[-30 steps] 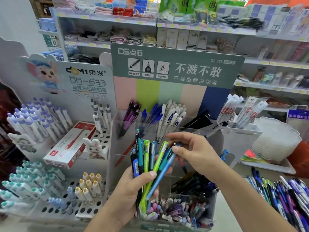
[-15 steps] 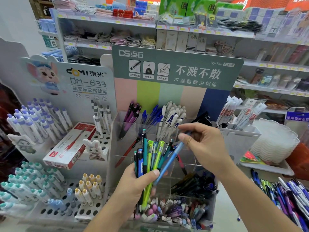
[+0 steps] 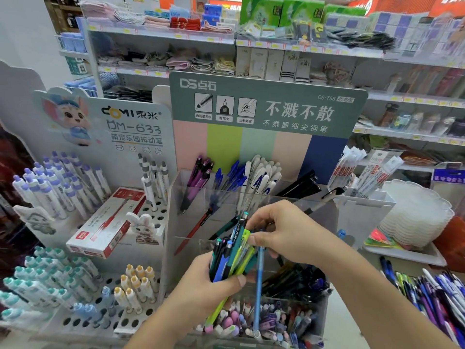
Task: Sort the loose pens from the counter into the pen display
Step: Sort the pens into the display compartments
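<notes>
Blue pen (image 3: pixel 258 285) hangs lower centre, pinched by the right hand (image 3: pixel 284 235) over the pen display (image 3: pixel 251 197); the left hand (image 3: pixel 208 290) grips a bundle of pens (image 3: pixel 232 253), which could spill if that grip loosens.

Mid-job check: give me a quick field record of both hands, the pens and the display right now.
left hand: grips a pen bundle, upright
right hand: pinches a light blue pen, hanging nearly vertical, tip down
blue pen position: over the front bin of the clear display, already full of pens
loose pens: pile on the counter at far right
red pen box: lying on the left rack
</notes>
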